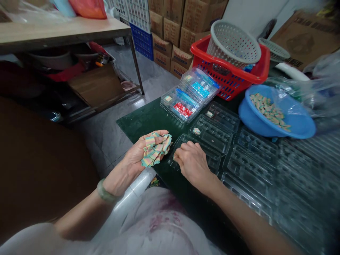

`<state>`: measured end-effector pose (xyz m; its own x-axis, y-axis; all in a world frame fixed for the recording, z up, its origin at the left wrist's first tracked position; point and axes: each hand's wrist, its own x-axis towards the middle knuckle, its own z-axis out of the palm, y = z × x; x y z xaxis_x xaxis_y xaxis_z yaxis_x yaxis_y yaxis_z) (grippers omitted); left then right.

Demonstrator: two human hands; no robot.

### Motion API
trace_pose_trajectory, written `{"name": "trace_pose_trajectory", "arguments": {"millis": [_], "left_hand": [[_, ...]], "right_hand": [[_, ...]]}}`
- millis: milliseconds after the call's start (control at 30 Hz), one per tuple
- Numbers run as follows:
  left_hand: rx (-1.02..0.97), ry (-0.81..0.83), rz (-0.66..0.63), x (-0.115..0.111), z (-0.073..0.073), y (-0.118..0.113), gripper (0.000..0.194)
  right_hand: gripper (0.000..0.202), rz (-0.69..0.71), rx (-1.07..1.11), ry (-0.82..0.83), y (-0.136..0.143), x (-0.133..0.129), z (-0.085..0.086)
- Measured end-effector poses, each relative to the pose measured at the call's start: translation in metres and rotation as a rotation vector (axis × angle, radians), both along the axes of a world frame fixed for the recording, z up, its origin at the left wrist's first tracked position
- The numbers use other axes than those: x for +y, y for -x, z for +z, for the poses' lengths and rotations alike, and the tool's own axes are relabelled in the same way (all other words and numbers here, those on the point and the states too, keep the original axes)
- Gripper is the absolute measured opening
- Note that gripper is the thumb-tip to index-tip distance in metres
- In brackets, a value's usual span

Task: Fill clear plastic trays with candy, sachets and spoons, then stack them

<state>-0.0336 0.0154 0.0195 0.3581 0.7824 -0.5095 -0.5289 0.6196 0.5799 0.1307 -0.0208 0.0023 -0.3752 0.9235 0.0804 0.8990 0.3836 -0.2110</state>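
Note:
A heap of small flat candy pieces, striped pink, yellow and blue-green, rests in my left hand, palm up with the fingers curled under and around it. My right hand is over the nearest clear plastic tray, its fingertips pinched together at the tray's left end. What is between those fingertips is mostly hidden. Beyond it, another clear tray has a small light piece in its left compartment, and a farther tray has one striped piece.
More clear trays cover the dark green table to the right. Filled packs are stacked at its far edge. Behind stand a blue basin of striped pieces and a red basket holding a grey colander. A wooden table is at left.

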Motion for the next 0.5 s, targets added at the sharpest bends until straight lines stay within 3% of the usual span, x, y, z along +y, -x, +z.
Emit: {"name": "trace_pose_trajectory", "arguments": {"millis": [133, 300, 400, 500], "left_hand": [[-0.12, 0.041, -0.073, 0.001, 0.003, -0.003, 0.025], [-0.252, 0.045, -0.146, 0.003, -0.001, -0.014, 0.018], [-0.288, 0.031, -0.29, 0.002, -0.006, -0.027, 0.016], [-0.23, -0.01, -0.345, 0.0, -0.009, -0.04, 0.008]], "right_hand": [[0.016, 0.041, 0.107, 0.037, -0.006, 0.0, 0.005], [0.021, -0.046, 0.516, -0.096, -0.019, -0.01, 0.039], [0.03, 0.051, 0.553, -0.076, -0.021, -0.012, 0.06], [0.033, 0.054, 0.473, -0.007, -0.022, -0.007, 0.07]]}}
